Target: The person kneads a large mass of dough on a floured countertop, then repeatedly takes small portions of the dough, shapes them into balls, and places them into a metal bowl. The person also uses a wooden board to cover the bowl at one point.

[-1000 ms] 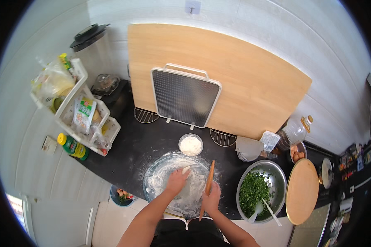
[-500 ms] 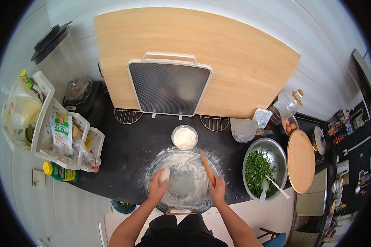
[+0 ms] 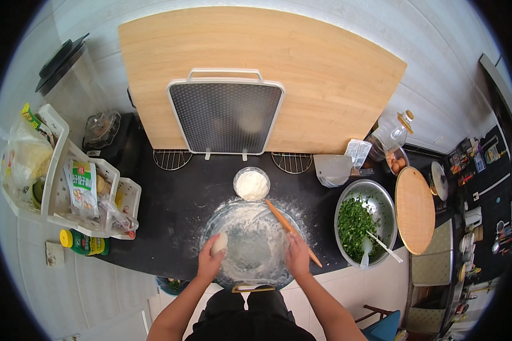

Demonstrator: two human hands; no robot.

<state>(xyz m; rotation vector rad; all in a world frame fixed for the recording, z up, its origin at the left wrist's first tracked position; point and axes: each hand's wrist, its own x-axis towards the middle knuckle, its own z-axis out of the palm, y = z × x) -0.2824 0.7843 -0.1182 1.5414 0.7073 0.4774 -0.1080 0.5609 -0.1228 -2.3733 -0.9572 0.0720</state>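
Note:
My left hand (image 3: 209,264) is closed around a pale lump of dough (image 3: 219,244) above the left side of a round, clear glass board (image 3: 250,250) dusted with flour. A wooden rolling pin (image 3: 284,221) lies slantwise over the board's right side, its full length in sight. Against the pin's inner side rests my right hand (image 3: 297,258), fingers loosely apart and partly hidden, not wrapped round it. Just beyond the board sits a small bowl of flour (image 3: 252,186), close to the pin's far tip.
At right stand a steel bowl (image 3: 388,227) of chopped greens with a spoon and a round wooden lid or board (image 3: 415,210). White baskets (image 3: 128,207) with packages and a yellow-capped bottle (image 3: 67,237) are at left. A large wooden board (image 3: 324,85) and black tray (image 3: 224,113) lean behind.
The rolling pin has tilted further and slid outward, its near end now past my right hand, which has let go of it. My left hand with the dough has shifted slightly left and nearer.

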